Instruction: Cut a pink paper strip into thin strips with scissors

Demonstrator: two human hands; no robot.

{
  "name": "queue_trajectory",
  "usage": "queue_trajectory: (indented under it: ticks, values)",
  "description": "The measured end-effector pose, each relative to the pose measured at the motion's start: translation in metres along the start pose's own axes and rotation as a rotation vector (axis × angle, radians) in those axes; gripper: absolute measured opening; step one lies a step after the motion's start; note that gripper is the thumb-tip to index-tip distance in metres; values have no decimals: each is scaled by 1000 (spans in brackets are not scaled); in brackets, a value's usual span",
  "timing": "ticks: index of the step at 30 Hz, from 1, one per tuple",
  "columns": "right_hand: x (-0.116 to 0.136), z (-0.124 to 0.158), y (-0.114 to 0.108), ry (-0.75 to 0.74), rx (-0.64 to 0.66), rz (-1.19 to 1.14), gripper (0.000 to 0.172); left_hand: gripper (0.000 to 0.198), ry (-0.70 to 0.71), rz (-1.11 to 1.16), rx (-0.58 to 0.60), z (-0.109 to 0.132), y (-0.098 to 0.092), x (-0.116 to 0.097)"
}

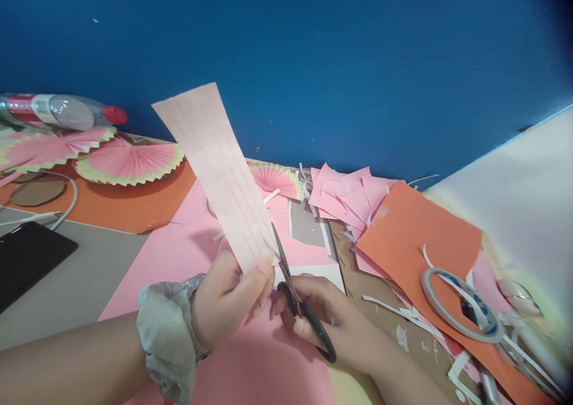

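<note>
Nearest the camera, wearing a pale scrunchie (165, 333) on the left wrist. Pinching one pale pink paper strip (219, 172) between thumb and fingers of the left hand (235, 300), raised above the table (107, 261) and tilted up to the left. Clamping one pair of black-handled scissors (289, 276) in the right hand (329, 312), with blades at the lower right edge of the strip.

Seemingly early on this strip: marked with lengthwise lines or creases, and apparently uncut along them. Cannot tell whether snipped at the lower corner. Already folded: at least three pleated fans (129, 163), two at left, the leftmost perhaps doubled, and one beyond the strip.

Counting onward: two orange sheets (421, 232), one towards each side; one large pink sheet (268, 363) under the hands; one bottle (71, 111) on its side; one flat black device (38, 261); one tape roll (452, 318) for certain, perhaps another below; one brown disc (38, 193) clearly; pink offcuts (349, 196) at right, too overlapped to count.
</note>
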State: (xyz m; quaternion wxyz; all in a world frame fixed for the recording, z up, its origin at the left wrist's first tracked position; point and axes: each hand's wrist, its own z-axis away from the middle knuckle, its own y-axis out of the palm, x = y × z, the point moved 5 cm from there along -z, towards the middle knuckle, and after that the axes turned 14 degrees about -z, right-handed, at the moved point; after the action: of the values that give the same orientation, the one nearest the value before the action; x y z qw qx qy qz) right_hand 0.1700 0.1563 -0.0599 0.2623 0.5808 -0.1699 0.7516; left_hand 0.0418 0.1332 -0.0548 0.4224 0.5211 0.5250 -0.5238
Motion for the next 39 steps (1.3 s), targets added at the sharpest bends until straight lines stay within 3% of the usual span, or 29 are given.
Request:
queue_trajectory:
  ticks: [6, 20, 22, 27, 39]
  values:
    - [-8, 0, 1, 69, 1, -157, 51, 54, -33, -85, -14, 2, -3, 10]
    - [-8, 0, 0, 82, -20, -167, 47, 55, -35, -66, -21, 1, -3, 4]
    - [-8, 0, 0, 81, -22, -169, 47, 54, -43, -31, -49, 2, -5, 7]
    - [-9, 0, 1, 72, -11, -172, 44, 46, -88, 123, -254, 2, -14, 12]
    - [-11, 1, 0, 89, -17, -162, 41, 50, 40, -106, -256, -5, -24, 2]
